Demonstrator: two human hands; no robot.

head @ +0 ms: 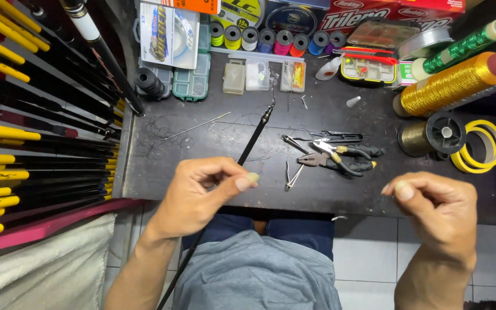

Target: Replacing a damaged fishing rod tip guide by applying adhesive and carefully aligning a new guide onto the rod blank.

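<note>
We see a dark worktable (213,189) with a rack of yellow-and-black rods (35,149) along its left edge. A thin black fishing rod blank (254,140) runs diagonally from the lap up across the table, tip pointing toward the small tackle boxes (262,74). Left hand (199,195) hovers over the table's near edge, knuckles up, fingers curled, thumb pinched to forefinger right by the rod; what it grips we cannot tell. Right hand (440,209) is well apart to the right, likewise curled and pinched, contents unclear. Between them lie pliers (340,161), thread snips (337,136) and tweezers (292,177). Gold thread spool (452,83) far right.
</note>
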